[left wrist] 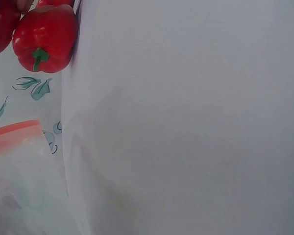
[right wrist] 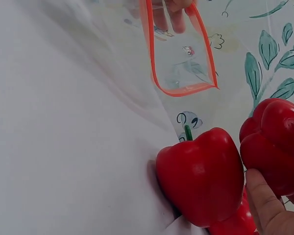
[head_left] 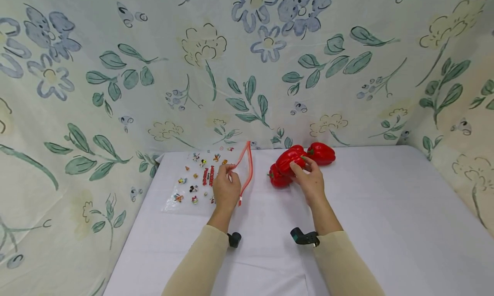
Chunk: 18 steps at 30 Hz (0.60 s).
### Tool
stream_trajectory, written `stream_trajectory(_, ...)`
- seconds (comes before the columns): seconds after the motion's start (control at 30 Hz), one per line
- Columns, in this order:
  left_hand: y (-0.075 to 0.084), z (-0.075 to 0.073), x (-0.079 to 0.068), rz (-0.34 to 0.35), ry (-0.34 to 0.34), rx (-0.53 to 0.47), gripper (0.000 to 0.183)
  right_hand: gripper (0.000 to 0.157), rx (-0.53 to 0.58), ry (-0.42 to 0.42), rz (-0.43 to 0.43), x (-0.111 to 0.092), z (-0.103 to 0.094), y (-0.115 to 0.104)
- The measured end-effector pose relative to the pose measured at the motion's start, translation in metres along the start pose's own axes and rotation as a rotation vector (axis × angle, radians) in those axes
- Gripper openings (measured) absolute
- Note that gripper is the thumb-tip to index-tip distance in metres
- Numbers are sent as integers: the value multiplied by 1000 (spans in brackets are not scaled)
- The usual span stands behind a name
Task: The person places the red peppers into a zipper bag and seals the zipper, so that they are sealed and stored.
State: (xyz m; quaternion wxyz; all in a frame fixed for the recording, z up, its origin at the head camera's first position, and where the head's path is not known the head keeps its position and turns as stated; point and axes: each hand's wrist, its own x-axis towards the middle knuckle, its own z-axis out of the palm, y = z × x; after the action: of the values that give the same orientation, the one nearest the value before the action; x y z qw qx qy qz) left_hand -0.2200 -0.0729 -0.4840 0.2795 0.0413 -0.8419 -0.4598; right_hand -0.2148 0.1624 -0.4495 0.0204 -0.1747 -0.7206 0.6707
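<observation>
My left hand (head_left: 227,188) pinches the orange zip edge (head_left: 251,167) of a clear plastic zip bag (head_left: 175,203) printed with small cartoon figures. The bag's mouth gapes towards the right; in the right wrist view its orange rim (right wrist: 179,91) forms a loop. My right hand (head_left: 311,183) grips a red bell pepper (head_left: 289,159) by its sides, raised above the others. Just beneath it a second red bell pepper (head_left: 279,178) rests on the table, its green stem (right wrist: 188,132) showing. Another red bell pepper (head_left: 322,153) lies behind, to the right.
A white cloth covers the table (head_left: 386,210). Behind it hangs a floral curtain (head_left: 247,73), close to the table's back edge. Black wrist cameras (head_left: 305,237) sit at both cuffs.
</observation>
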Motion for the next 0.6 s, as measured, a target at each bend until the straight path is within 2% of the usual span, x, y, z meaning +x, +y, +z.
stream_trajectory(0.37,1,0,0,73,59,-11,21,75,18,-54,-40,-8,15,-3)
stream_trajectory(0.6,2,-1,1,75,61,-17,21,80,-57,-72,-45,-13,25,-8)
